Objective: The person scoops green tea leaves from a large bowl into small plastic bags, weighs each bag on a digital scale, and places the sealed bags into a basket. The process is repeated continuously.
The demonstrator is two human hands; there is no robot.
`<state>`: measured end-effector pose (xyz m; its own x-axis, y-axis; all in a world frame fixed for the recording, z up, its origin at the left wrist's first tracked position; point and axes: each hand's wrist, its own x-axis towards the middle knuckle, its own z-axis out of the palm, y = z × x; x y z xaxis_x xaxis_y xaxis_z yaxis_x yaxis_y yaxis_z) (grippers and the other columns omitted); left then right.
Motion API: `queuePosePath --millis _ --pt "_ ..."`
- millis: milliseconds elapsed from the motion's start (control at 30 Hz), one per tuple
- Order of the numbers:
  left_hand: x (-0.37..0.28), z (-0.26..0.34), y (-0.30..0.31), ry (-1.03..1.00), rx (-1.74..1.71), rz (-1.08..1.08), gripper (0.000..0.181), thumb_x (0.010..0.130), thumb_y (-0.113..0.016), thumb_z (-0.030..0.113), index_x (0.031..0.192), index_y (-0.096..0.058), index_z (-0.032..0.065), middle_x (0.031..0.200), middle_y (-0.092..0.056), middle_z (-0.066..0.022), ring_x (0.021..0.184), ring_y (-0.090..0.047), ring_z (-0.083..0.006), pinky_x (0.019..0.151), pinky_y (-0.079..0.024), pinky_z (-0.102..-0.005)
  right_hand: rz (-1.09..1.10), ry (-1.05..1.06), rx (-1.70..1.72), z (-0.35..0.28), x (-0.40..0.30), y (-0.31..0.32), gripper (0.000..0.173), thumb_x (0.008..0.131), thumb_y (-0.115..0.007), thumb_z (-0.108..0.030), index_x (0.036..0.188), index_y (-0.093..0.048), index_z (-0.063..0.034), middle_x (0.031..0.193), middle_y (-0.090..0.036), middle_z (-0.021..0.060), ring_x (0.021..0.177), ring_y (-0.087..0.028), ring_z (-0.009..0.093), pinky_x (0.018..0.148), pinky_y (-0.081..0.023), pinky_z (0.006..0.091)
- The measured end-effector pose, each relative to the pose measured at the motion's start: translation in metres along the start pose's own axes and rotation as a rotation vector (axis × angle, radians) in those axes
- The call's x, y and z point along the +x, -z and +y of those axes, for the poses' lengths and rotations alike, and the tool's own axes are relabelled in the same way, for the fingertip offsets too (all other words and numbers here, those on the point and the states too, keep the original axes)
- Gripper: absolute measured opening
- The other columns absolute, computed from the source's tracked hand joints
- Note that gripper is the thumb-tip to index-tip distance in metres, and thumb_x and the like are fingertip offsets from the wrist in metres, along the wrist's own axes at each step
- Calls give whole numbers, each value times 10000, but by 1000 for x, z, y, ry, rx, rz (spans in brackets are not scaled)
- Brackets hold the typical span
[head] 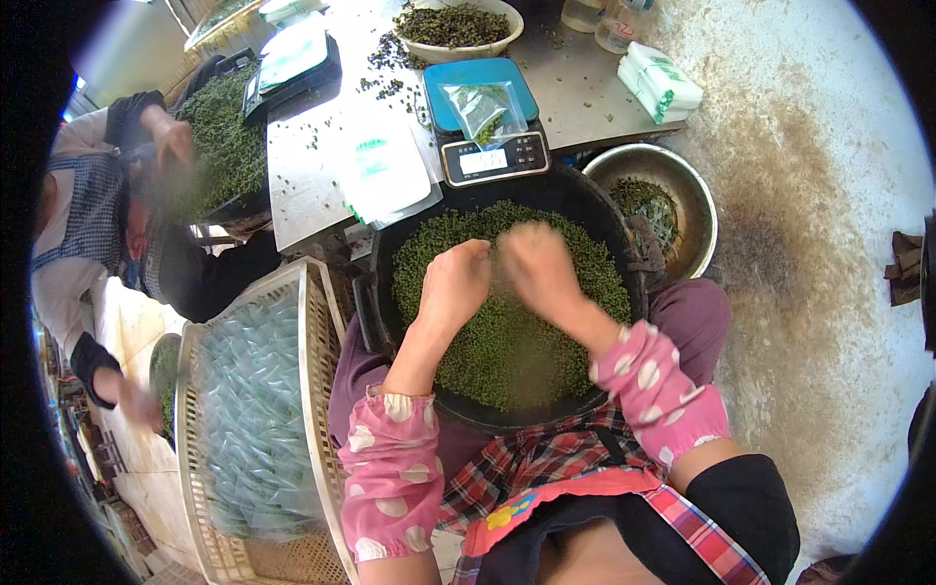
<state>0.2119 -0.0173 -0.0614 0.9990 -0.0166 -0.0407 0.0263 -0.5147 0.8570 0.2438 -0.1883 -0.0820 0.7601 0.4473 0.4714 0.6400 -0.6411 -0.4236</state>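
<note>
Over a round black tub [512, 417] full of small green peppercorn-like berries [497, 351], my two hands are close together. My left hand [459, 281] has its fingers curled, thumb and fingertips near each other; whether it holds anything is hidden. Blurred by motion, my right hand [537, 267] is also curled, just to the right of it, and what lies in its fingers cannot be made out. Beyond the tub, a digital scale [479, 80] with a blue top carries a clear plastic bag [486, 110] with a few green berries in it.
Flat bags [387, 172] lie left of the scale, on the metal table [300, 212]. A plastic crate [314, 365] of filled clear bags stands at left, beside a co-worker [88, 190]. At right are a metal basin [706, 212] with stems and a bundle of bags [662, 80]. A white bowl [515, 29] holds dark berries.
</note>
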Motion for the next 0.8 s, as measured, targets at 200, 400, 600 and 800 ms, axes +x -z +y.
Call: queuePosePath --millis 200,400,600,800 --pt "-2 -11 -12 -37 93 -65 247 859 -572 82 1065 -695 24 927 -685 -244 894 -662 -418 802 -534 -463 -738 -130 55 -25 -157 -68 181 864 -628 -256 886 -635 -76 899 -657 145 900 -628 358 782 -514 484" --pt "-7 -10 -15 -11 298 -344 316 810 -582 13 1109 -683 8 1006 -685 -238 980 -663 -384 859 -539 -434 -512 -377 313 -16 -100 -41 256 929 -601 -300 883 -604 -48 789 -658 188 776 -639 403 682 -489 516" --pt "-14 -16 -17 -17 295 -448 381 816 -625 66 1192 -655 12 1088 -676 -234 1044 -646 -380 905 -521 -438 -516 -457 372 -10 -77 -25 191 900 -618 -136 1047 -632 -14 938 -663 205 888 -630 418 738 -504 455" --pt "-15 -17 -18 -21 380 -425 371 825 -636 103 1189 -656 33 1101 -677 -214 1056 -641 -370 924 -513 -456 -598 -291 275 1 -95 -28 148 874 -663 -174 952 -635 -52 850 -670 195 812 -645 400 696 -505 486"
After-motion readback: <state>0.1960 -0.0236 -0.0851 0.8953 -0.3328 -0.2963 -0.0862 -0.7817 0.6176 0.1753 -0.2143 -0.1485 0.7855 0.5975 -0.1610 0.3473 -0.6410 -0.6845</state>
